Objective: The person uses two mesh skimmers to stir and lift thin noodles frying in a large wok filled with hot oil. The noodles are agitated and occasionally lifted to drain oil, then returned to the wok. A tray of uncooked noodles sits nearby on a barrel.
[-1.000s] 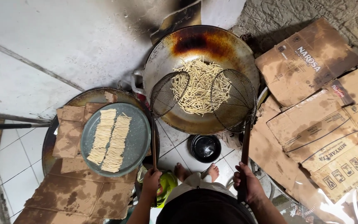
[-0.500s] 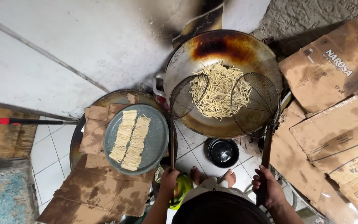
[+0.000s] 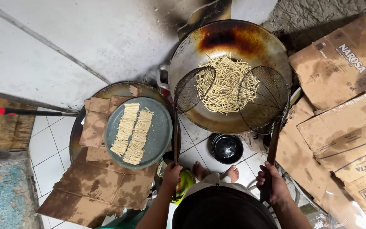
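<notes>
Left hand (image 3: 172, 174) and right hand (image 3: 272, 183) each grip a wire skimmer; one batch of strips (image 3: 225, 85) frying in wok (image 3: 242, 36), raw rows (image 3: 132, 132) wait on tray (image 3: 162, 140).

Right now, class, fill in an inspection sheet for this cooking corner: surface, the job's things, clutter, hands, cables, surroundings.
Surface: white tiled floor, stained cardboard spread over it.
Job's things: wok with pale strips frying; two wire skimmers, left one, right one, dipped into it.
Clutter: grey tray holding two rows of raw strips; small black bowl; flattened boxes.
Hands: left hand and right hand each grip a skimmer handle.
Cables: nothing seen.
Surroundings: soot-marked wall, red-tipped rod, bare feet.
</notes>
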